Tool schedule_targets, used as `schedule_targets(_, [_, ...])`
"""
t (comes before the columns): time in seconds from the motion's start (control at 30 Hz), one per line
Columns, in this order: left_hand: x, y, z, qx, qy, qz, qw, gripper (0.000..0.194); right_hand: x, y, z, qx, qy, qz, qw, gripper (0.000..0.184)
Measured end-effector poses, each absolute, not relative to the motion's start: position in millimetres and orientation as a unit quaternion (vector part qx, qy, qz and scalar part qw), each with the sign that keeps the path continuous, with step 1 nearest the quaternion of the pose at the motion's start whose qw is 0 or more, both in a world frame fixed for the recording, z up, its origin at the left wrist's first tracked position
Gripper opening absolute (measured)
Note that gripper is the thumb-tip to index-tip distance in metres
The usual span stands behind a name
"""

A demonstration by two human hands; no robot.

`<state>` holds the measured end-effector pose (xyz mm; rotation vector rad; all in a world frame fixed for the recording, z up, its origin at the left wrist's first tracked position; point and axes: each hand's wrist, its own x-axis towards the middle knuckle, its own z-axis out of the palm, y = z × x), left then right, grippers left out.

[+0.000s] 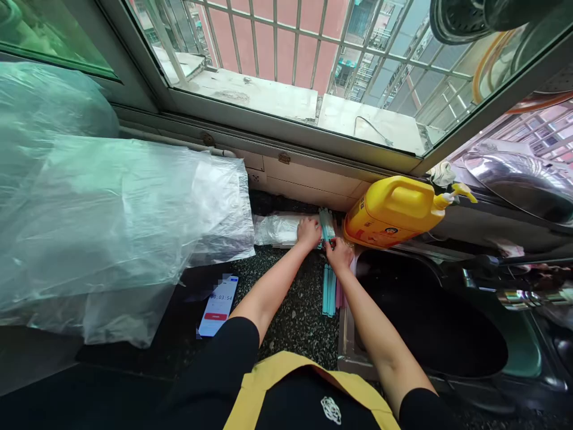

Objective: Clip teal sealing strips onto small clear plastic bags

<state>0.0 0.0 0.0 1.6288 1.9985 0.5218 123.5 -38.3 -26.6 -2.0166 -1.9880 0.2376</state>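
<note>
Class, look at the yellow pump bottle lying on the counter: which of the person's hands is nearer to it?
Right. The right hand sits just beside the yellow pump bottle, by its lower end; the left hand is farther off, beyond the teal strips.

Both arms stretched forward, bare forearms converging; left hand (308, 232) and right hand (339, 253) side by side, fingers apparently curled.
</note>
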Motion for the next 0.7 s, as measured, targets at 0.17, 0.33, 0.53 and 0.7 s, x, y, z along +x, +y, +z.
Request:
schedule_targets(0.17, [4,27,-5,0.588,0.755,0.185,0.226,0.031,121,-37,-33,-0.707,-0.693,0.053,0.130,0.032])
schedule_targets(0.33, [13,42,-12,0.578,0.767,0.183,0.213,0.040,121,-36,-37,-0.709,-0.693,0.046,0.125,0.030])
schedule_targets(0.53, [19,44,-21,0.579,0.771,0.164,0.209,0.041,121,-38,-37,-0.707,-0.690,0.057,0.141,0.024])
schedule_targets(0.7, [19,44,-18,0.580,0.768,0.155,0.222,0.040,121,-40,-36,-0.704,-0.689,0.061,0.161,0.025])
